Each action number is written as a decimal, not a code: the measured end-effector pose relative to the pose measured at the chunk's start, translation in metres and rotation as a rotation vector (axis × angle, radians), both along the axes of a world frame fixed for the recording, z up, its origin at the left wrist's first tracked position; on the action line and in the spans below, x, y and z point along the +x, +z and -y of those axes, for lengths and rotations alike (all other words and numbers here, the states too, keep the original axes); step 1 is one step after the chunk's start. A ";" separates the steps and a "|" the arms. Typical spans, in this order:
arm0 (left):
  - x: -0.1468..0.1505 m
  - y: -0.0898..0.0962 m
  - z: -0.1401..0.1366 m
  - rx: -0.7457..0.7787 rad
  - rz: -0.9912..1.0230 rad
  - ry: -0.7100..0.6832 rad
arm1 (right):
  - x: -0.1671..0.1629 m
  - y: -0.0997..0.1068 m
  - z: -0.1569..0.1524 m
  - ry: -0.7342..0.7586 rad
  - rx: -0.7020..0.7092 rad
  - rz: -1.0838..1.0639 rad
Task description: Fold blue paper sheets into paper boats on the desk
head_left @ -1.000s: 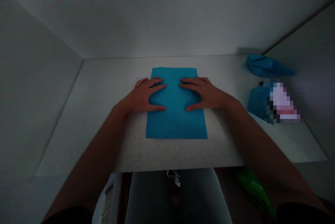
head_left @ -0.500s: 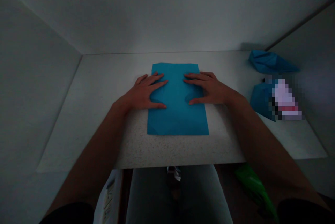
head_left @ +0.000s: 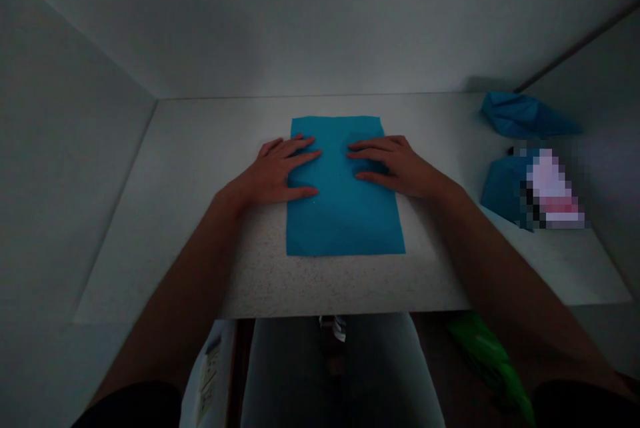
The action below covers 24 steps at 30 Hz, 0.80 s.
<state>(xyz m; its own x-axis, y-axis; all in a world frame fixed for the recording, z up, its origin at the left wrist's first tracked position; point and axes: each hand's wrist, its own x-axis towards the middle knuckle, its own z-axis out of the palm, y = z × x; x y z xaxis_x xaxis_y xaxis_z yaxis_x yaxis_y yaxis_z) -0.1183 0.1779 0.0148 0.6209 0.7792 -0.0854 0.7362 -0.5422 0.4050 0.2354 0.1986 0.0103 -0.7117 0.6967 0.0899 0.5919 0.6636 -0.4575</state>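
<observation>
A blue sheet of paper [head_left: 345, 221] lies flat on the pale speckled table [head_left: 280, 288], its long side running away from me. On its left edge rests my left hand [head_left: 280, 171], open, with fingers and thumb spread over the paper. My right hand [head_left: 395, 165] lies across the right edge, also open, its fingers pointing inward to the left. Between the two sets of fingertips a strip of paper shows. Neither hand grips anything.
At the table's right end stands a folded blue paper piece [head_left: 525, 115]. Nearer me is another blue piece [head_left: 503, 185] beside a pixelated patch. White walls [head_left: 320, 21] enclose the table's back and sides. Below, a green plastic bag [head_left: 485, 348] lies at right.
My right thumb has drawn closer to its fingers, and the right fingertips sit slightly further left on the paper. The left thumb has come up a little. The view has shifted slightly.
</observation>
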 end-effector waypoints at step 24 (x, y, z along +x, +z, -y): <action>0.001 0.002 0.000 -0.027 -0.008 0.005 | 0.012 0.003 -0.005 0.060 -0.177 -0.052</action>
<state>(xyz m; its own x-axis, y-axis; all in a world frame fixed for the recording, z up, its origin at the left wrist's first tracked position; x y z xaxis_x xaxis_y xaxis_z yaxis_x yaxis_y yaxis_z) -0.1175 0.1776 0.0171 0.6166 0.7794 -0.1111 0.7419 -0.5279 0.4134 0.2477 0.2040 0.0133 -0.7500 0.6613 0.0079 0.5260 0.6037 -0.5990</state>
